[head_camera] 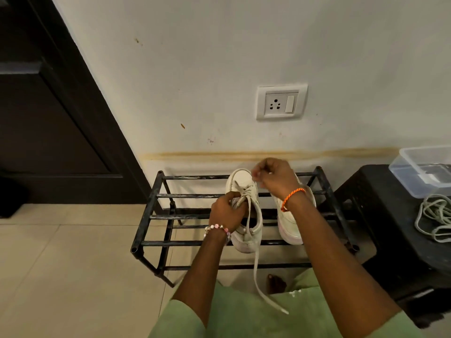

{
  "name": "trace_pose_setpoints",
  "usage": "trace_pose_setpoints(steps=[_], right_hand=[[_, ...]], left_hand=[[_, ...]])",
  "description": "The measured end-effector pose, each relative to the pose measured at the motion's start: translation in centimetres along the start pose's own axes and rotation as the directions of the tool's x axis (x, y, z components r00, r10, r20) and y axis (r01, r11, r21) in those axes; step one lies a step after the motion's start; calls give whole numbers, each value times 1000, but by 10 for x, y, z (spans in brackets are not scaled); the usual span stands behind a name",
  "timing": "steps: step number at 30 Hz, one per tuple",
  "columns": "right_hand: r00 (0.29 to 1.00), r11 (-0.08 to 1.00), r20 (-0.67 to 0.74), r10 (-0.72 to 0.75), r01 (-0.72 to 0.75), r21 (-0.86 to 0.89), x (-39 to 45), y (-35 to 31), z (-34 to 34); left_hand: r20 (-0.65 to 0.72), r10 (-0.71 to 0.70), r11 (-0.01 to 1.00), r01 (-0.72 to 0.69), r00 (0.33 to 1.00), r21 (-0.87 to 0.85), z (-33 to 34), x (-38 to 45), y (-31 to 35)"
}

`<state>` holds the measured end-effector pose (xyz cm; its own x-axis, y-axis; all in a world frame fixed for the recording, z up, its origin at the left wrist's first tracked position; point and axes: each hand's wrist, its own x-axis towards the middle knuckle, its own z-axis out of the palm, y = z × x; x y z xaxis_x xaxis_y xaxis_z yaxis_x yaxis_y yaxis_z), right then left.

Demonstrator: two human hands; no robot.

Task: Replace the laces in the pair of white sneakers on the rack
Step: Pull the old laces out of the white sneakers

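Against a marked off-white wall [219, 69] with a socket [281, 102] stands a black metal rack [156, 217] on a beige tiled floor [61, 264]. Two white sneakers sit on its top bars, toes toward the wall. The left sneaker [245, 211] lies near the middle of the rack; the right sneaker [290, 223] is just beside it, partly hidden by the person's right forearm.

The left hand [225, 212], with a beaded bracelet [218, 229] at the wrist, rests on the left sneaker and its fingers curl round the lace [253, 245] near the upper eyelets. A long loose end of that lace hangs down from the sneaker's opening, over the front of the rack, to the person's green lap. The right hand [274, 178], with an orange thread band [291, 197] at the wrist, is raised above the toes of the sneakers, its fingers pinched together as if on a lace end; the end itself is too small to make out.

To the right, a black stool [380, 215] carries a clear plastic box [424, 172] and a loose heap of pale laces [434, 215]. A dark door [48, 118] fills the left side.
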<state>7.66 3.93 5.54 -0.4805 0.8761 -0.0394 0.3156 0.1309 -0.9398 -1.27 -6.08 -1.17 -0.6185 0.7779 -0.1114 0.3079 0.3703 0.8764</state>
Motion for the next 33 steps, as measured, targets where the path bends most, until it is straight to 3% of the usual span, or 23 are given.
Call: trace_pose_setpoints(steps=[3,10,13,16,18,20,23,29,31,33], right_hand=[[974,924,203,101,-17,-381,-7,35,10],[974,902,214,78,22,-430,1,35,12],[944,891,266,195,-57,-451,4,25,14],[865,856,365,344,-129,-501,45,83,18],[842,843,355,406,-196,-501,62,112,19],[888,909,326,324,-197,-366,50,87,18],[946,943,280,167,-70,-324,14,31,13],[938,934,346,-10,132,-332,1,49,7],[952,914,287,-105,206,-349,-2,55,8],[976,916,187,-108,171,-362,1,59,9]], left_hand=[[25,2,1000,-2,1000,17,-3,6,1],[-22,-59,994,57,998,-91,1,7,6],[-40,-49,996,45,998,-82,5,1,7],[-38,-33,995,30,999,-92,10,-6,9],[-62,-59,993,53,996,-101,14,-8,9],[-120,-91,994,83,989,-63,18,-9,10],[-201,-109,994,109,973,-7,24,-10,12],[-227,-76,997,80,971,8,28,-14,13],[-225,-63,997,72,972,32,26,-14,12],[-227,-61,996,74,972,50,26,-14,13]])
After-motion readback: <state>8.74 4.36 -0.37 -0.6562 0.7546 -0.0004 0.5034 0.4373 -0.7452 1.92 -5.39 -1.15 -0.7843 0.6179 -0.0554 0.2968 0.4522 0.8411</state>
